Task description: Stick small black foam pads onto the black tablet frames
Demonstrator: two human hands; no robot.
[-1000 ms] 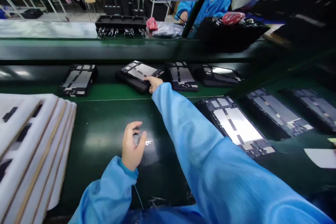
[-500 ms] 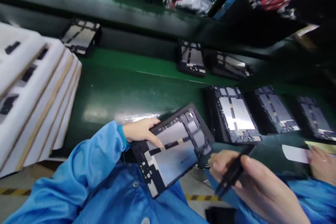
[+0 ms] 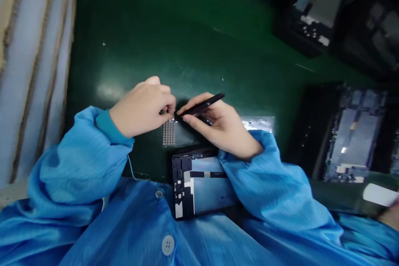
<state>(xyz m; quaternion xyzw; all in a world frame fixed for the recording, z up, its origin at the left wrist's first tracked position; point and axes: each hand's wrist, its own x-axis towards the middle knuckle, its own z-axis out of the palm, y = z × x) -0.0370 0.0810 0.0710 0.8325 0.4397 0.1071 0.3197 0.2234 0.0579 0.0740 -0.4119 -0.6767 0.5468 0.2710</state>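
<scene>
My right hand (image 3: pixel 218 122) holds a black pen-like tool (image 3: pixel 204 104), its tip pointing left toward my left fingertips. Pinched together, the fingers of my left hand (image 3: pixel 148 106) are at the top edge of a small sheet of tiny square pieces (image 3: pixel 168 133); what they grip is too small to make out. Below my hands, at the bench edge, lies an opened tablet-like device (image 3: pixel 207 191) with silver plates and black strips, partly covered by my right sleeve.
White foam-like sheets with brown edges (image 3: pixel 37 62) stand at the left of the green bench (image 3: pixel 131 41). More devices (image 3: pixel 352 137) lie at the right. Clear plastic film (image 3: pixel 258 124) is beside my right sleeve. Another person's hand (image 3: pixel 391 215) shows at the far right.
My left hand has let go of the device, which now lies at the bench edge. Both hands have come together above it, the tool still in my right. The view has tilted down.
</scene>
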